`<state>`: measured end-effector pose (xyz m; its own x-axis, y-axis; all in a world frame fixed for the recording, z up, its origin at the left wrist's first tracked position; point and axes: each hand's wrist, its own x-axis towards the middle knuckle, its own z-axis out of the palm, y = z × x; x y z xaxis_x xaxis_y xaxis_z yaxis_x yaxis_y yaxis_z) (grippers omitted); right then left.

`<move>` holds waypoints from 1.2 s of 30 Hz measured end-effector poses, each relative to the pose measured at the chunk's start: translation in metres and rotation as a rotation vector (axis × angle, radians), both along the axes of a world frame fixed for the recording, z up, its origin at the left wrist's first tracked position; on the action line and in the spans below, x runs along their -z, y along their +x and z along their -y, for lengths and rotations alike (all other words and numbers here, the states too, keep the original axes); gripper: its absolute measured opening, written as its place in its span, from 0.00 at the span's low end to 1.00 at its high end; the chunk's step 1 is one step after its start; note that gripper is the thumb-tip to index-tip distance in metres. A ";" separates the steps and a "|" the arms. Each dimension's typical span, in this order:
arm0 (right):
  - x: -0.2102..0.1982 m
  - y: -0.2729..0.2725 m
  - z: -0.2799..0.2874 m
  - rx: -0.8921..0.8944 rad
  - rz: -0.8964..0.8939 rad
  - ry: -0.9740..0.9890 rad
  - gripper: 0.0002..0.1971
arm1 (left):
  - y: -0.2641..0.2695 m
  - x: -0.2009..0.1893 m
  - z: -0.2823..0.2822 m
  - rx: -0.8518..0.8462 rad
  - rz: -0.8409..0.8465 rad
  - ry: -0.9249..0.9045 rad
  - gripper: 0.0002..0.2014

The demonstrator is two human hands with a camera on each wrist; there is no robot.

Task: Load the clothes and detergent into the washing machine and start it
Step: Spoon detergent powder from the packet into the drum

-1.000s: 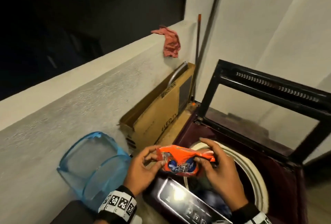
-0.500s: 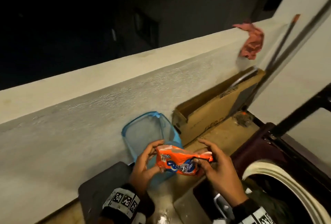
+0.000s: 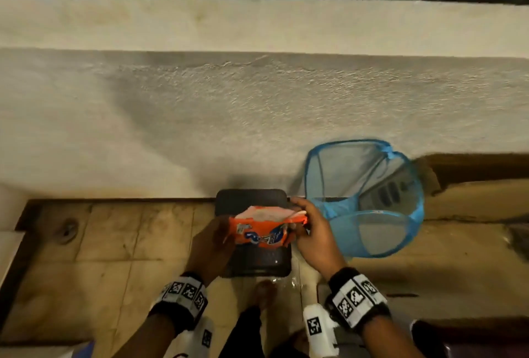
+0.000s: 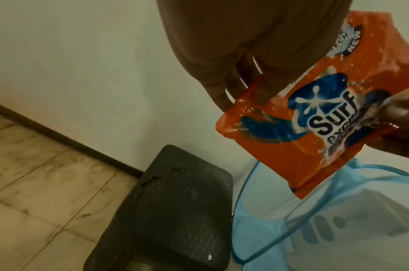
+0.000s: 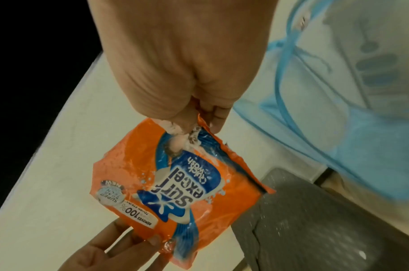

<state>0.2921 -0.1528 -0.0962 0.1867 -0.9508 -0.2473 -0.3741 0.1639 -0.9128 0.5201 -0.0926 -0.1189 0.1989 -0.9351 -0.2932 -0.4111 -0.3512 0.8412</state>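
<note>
An orange detergent packet with a blue logo is held in both hands above a dark square stool. My left hand grips its left side, fingers behind and thumb in front. My right hand pinches the torn top right corner. The mouth of the packet gapes and white powder shows inside. In the left wrist view the packet hangs over the stool. In the right wrist view powder clings to my right thumb on the packet. The washing machine drum is out of view.
A blue mesh laundry basket leans against the low rough wall just right of the stool. A flat cardboard box lies further right. A dark maroon corner shows at bottom right. Tiled floor spreads to the left.
The head view has swung left and down, away from the washing machine. Both hands have carried the packet from over the machine to over the dark stool, and its mouth now gapes wider.
</note>
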 end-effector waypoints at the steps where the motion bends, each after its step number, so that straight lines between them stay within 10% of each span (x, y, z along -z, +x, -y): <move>1: 0.018 0.009 0.001 0.016 -0.001 0.030 0.31 | 0.005 0.013 -0.004 -0.019 0.005 0.016 0.17; 7: 0.105 0.037 0.010 0.149 -0.014 0.141 0.12 | 0.021 0.090 -0.011 -0.140 -0.026 0.113 0.23; 19: 0.238 0.044 0.021 0.130 -0.124 0.229 0.11 | 0.021 0.217 -0.005 -0.135 -0.041 0.249 0.23; 36: 0.290 0.064 0.041 0.174 -0.147 0.286 0.20 | 0.030 0.237 0.001 -0.137 -0.142 0.237 0.26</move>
